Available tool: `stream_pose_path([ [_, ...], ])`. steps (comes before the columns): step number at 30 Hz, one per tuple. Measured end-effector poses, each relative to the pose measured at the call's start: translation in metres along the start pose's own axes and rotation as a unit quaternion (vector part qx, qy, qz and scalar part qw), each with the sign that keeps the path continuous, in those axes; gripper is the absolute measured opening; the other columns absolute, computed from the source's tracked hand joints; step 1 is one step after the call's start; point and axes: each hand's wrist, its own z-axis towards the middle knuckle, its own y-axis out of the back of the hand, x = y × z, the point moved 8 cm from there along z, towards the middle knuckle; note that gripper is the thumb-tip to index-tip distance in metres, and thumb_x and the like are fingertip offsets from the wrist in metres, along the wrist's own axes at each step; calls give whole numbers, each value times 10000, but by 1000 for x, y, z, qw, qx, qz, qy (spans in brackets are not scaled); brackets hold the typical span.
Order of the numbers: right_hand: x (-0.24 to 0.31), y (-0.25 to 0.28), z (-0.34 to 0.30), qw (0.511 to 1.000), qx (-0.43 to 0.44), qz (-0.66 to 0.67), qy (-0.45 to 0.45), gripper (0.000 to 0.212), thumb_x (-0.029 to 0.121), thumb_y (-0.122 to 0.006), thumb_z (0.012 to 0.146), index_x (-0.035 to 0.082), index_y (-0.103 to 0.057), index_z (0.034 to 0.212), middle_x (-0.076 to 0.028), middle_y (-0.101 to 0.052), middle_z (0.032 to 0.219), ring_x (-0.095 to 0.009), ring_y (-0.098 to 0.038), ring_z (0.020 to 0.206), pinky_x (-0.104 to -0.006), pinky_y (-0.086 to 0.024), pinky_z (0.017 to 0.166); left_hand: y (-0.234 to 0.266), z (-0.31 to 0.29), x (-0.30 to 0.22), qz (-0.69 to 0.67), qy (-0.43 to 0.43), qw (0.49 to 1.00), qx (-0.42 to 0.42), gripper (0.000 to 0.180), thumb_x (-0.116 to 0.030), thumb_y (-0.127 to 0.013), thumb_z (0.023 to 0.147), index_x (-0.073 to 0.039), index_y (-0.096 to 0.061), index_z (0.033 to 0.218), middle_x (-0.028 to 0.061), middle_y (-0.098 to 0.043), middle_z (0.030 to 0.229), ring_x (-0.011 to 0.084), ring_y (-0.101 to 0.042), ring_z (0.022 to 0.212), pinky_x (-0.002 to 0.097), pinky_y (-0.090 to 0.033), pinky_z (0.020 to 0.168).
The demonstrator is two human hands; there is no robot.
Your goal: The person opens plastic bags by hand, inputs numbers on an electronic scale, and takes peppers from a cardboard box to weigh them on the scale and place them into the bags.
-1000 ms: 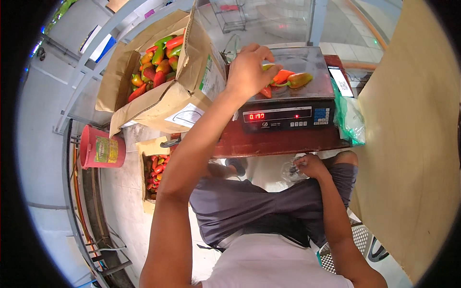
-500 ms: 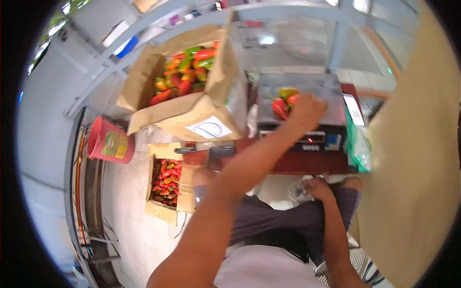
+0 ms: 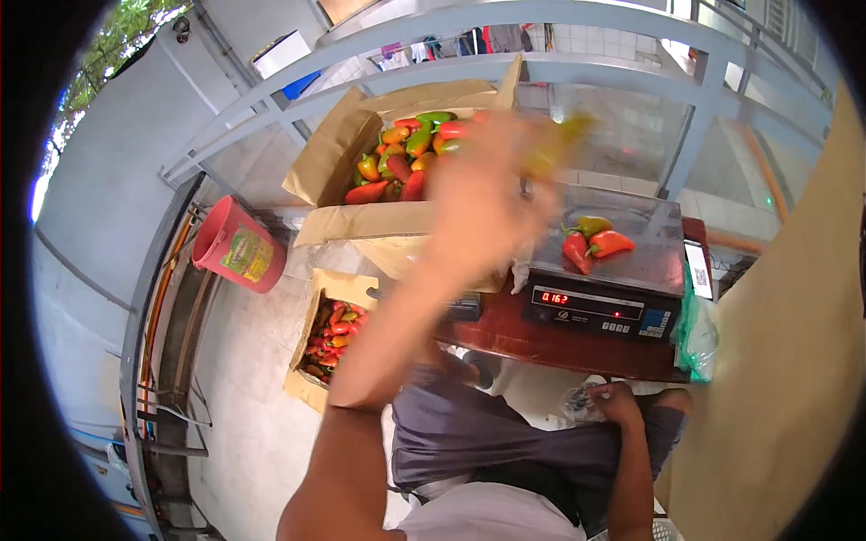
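My left hand (image 3: 496, 194), blurred by motion, is raised between the big cardboard box and the weighing scale. Its fingers are closed on a yellow-green pepper (image 3: 557, 149), also smeared. On the steel plate of the scale (image 3: 645, 221) lie a red pepper (image 3: 575, 252), an orange-red pepper (image 3: 612, 243) and a yellow-green one (image 3: 593, 225). Red, orange and green peppers (image 3: 393, 166) fill the big box (image 3: 329, 153), partly hidden behind my left hand. Low by my right thigh, my right hand (image 3: 618, 401) grips a clear plastic bag (image 3: 582, 403).
The scale stands on a dark red table (image 3: 532, 347), with a green plastic bag (image 3: 696, 338) and a white card (image 3: 698, 269) at its right. A smaller box (image 3: 303, 361) of peppers and a pink bucket (image 3: 236, 245) are at left. A grey railing (image 3: 595, 77) runs behind.
My left hand has moved up and left from over the scale, and a yellow-green pepper now shows in it. My right hand stays on the plastic bag. The whole view has shifted.
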Motion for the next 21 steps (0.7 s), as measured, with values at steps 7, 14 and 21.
stream_pose_path([
  [7, 15, -1, 0, 999, 19, 9, -31, 234, 168, -749, 852, 94, -814, 1065, -132, -789, 1004, -269, -765, 852, -366, -584, 828, 64, 13, 259, 215, 235, 924, 213, 415, -200, -790, 774, -34, -658, 1130, 208, -733, 1030, 362, -717, 1004, 443, -564, 871],
  [14, -19, -10, 7, 997, 23, -46, -53, 230, 210, -728, 873, 140, -819, 1072, -138, -780, 977, -248, -753, 918, -391, -579, 817, 20, -46, 345, 432, 124, 800, 398, 334, -212, -691, 873, -91, -707, 1184, 154, -709, 1210, 319, -632, 1230, 471, -533, 998],
  [21, 6, -3, 3, 999, 15, 18, -28, 248, 151, -714, 867, 116, -811, 1093, -136, -786, 1011, -250, -752, 944, -381, -577, 865, -30, -81, 352, 448, 84, 687, 566, 298, -228, -663, 897, -64, -744, 1132, 171, -740, 1169, 329, -712, 1095, 475, -563, 951],
])
